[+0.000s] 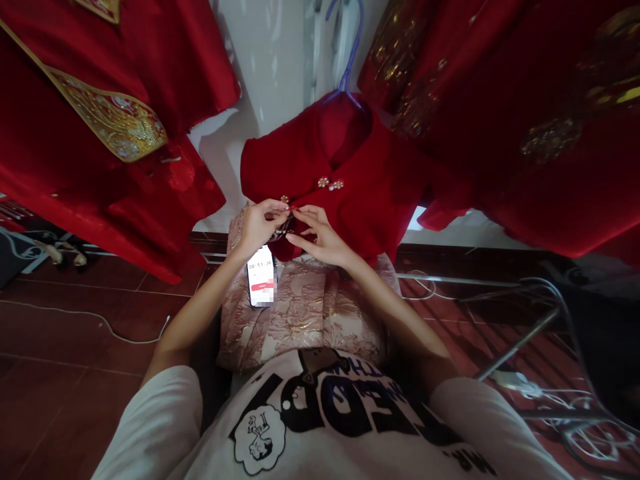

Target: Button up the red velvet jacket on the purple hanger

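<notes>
A red V-neck garment (370, 180) with jewelled flower fastenings (330, 183) hangs in front of me on a purple hanger (345, 83). My left hand (263, 223) pinches at its lower front, beside another jewelled flower (285, 199). Close against it, my right hand (323, 237) also pinches there, thumb lower and fingers bent. A small red bit lies between the fingertips; whether it is cloth edge or a loop is hard to make out. Beaded trim partly shows under the hands. Pinkish brocade cloth (310, 320) covers my lap, with a lit phone (261, 277) lying on it.
Red garments with gold embroidery (120, 123) hang at the left, and more sequinned red garments (500, 133) at the right. A dark chair with a metal frame (520, 340) stands right, near tangled white cables (575, 407). Another cable (125, 340) crosses the tiled floor left.
</notes>
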`<state>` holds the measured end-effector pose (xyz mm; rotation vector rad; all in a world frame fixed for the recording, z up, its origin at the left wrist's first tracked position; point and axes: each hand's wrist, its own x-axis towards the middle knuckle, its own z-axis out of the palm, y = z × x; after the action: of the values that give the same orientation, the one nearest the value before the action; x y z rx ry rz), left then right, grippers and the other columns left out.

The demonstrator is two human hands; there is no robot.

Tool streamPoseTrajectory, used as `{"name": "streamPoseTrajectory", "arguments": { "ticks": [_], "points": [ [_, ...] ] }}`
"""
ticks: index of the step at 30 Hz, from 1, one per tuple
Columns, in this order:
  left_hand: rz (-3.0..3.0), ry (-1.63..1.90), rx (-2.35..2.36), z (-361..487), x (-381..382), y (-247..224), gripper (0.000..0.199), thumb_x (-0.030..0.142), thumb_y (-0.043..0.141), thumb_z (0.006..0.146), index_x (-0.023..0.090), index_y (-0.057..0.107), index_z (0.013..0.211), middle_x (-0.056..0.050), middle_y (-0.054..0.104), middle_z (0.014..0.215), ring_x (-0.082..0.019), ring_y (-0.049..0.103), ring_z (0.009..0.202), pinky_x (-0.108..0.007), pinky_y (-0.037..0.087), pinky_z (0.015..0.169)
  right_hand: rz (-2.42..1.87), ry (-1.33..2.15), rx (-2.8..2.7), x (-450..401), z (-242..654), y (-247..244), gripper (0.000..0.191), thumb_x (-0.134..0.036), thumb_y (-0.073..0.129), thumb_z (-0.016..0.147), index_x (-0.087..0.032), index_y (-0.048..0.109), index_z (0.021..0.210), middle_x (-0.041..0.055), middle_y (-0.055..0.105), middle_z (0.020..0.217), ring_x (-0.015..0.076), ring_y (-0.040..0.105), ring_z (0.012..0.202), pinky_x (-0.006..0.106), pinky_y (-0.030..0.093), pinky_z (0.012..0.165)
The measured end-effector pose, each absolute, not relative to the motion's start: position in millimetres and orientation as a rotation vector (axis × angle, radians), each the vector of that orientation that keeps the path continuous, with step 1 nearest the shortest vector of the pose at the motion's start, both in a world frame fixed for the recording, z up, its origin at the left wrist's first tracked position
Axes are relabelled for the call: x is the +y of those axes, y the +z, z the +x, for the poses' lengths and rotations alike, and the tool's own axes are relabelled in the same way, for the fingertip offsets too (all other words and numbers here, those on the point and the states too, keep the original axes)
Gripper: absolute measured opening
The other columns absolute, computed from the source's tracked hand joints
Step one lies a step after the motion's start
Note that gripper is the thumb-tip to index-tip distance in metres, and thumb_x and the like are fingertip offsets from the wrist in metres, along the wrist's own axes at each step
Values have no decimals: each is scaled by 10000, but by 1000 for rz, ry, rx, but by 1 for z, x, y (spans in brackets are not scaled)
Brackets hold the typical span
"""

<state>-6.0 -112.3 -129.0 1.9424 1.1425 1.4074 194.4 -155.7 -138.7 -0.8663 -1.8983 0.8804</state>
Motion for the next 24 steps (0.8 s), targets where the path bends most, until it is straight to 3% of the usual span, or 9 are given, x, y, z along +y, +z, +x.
{"name": "streamPoseTrajectory", "arguments": {
  "ticks": [7,14,19,22,24],
  "points": [
    [2013,1391,1206,-8,-118,-124,157,132,725,899,125,806,1034,-79,836,985,-162,797,850,-281,650,843,-886,805,-1972,-155,191,-143,901,-811,599,883,-224,515,1560,172,346,1527,348,313,1530,517,574,1138],
    [2044,1329,1228,-11,-113,-125,116,148,669,946,140,763,1013,-58,824,984,-155,784,879,-273,621,858,-871,789,-1995,-155,191,-145,905,-791,614,887,-200,514,1566,186,338,1551,346,348,1536,523,549,1167],
    [2010,1258,1250,-11,-107,-129,95,150,618,987,154,659,1073,-71,785,1054,-166,759,942,-272,594,852,-869,803,-2045,-150,198,-142,807,-711,681,895,-238,567,1538,159,360,1623,339,332,1580,559,404,1280],
    [2018,1103,1319,-10,-107,-135,102,96,590,965,157,601,1045,-95,756,1053,-184,741,942,-294,587,851,-887,851,-2076,-152,210,-129,598,-543,638,988,-213,620,1487,158,432,1628,296,481,1503,501,471,1230],
    [2102,890,1342,-8,-108,-139,138,42,553,931,162,597,983,-101,746,1030,-199,729,937,-313,583,864,-1012,832,-2094,-156,220,-115,419,-370,562,1047,-178,681,1400,162,596,1495,242,646,1328,426,553,1134]
  ]
}}
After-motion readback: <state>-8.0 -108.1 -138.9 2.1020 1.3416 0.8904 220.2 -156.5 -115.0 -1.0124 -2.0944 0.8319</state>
